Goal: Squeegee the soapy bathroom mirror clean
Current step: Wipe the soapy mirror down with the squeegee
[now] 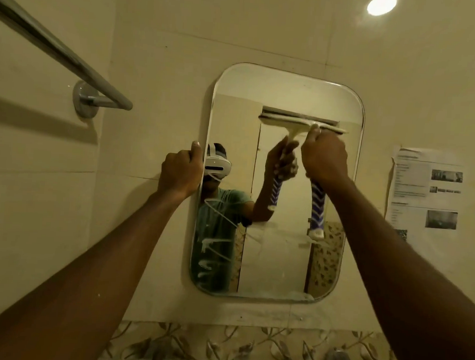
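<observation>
A rounded rectangular mirror (275, 265) hangs on the tiled wall, with white soap streaks across its lower left and a foam line along its bottom edge. My right hand (325, 158) grips a squeegee (298, 123) by its blue-and-white patterned handle (317, 209). The pale blade lies flat against the glass in the mirror's upper right part. My left hand (181, 169) is pressed on the mirror's left edge, fingers curled around the rim. The mirror reflects the squeegee and a person wearing a headset.
A chrome towel bar (57, 54) juts out from the wall at the upper left. Printed paper sheets (427, 188) are stuck to the wall right of the mirror. A leaf-patterned tile band (248, 347) runs below. A ceiling light (381, 4) glows at top right.
</observation>
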Demonstrator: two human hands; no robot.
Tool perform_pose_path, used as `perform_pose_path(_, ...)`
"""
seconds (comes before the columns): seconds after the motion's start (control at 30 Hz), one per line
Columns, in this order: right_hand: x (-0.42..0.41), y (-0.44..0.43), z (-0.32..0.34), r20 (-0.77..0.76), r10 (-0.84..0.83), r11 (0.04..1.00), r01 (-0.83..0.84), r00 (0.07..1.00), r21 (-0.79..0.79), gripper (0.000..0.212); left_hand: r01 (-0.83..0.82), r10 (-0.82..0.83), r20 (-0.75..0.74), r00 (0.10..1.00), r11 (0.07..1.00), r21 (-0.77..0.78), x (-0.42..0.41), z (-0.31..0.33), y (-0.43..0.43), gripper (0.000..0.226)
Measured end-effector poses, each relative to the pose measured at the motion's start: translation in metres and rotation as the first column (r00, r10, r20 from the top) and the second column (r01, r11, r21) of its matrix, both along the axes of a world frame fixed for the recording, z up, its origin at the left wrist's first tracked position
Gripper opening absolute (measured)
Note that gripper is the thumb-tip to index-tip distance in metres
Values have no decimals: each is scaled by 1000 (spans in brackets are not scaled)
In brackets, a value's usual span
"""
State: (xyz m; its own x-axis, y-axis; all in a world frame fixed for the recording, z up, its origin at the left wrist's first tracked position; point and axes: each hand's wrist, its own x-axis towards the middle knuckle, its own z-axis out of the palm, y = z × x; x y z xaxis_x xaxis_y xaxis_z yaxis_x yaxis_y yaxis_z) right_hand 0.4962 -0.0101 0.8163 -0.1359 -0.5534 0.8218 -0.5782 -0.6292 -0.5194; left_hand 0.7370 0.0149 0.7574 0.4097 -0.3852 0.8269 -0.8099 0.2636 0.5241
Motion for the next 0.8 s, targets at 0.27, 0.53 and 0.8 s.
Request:
perform_pose_path(0.27, 22, 14, -131, 9, 88, 988, -89, 996, 129, 36, 176, -175, -109, 978, 984, -5, 8, -2, 1, 58)
perform_pose_path(0.53, 45, 30, -89, -65, 96, 994, -92, 993, 63, 42, 424, -390, -252, 886, 900, 99, 21, 6, 5, 69)
perform_pose_path(0.8, 72, 36, -110, -114, 187, 979, -176, 976, 104, 28, 598, -508, -359, 783, 773, 211, 28, 13, 12, 74)
